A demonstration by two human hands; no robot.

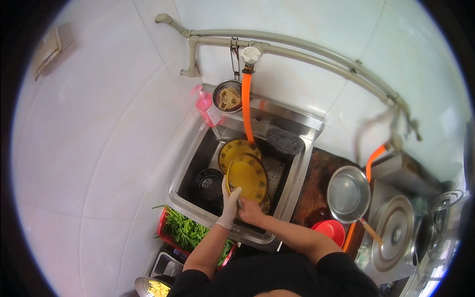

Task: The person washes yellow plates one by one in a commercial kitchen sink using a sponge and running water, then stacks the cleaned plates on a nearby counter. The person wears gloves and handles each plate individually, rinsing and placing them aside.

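A yellow plate with a dark patterned rim [247, 177] is tilted above the steel sink [298, 184]. My left hand [229, 202], in a white glove, is closed on its near left edge. My right hand [251, 213], bare, is curled against the plate's near edge; what its fingers hold is hidden. Behind the held plate, a second yellow plate [231, 149] lies in the sink, and part of another yellow plate [267, 204] shows beneath. A black bowl [209, 184] sits at the basin's left. An orange hose [246, 106] hangs down from a white tap into the basin.
A pink pump bottle [207, 108], strainer [228, 96] and dark scouring mesh [285, 140] line the sink's back. Leafy greens [185, 226] fill a red basket at near left. To the right are a steel saucepan [348, 194], red bowl [330, 232] and large lid [394, 233].
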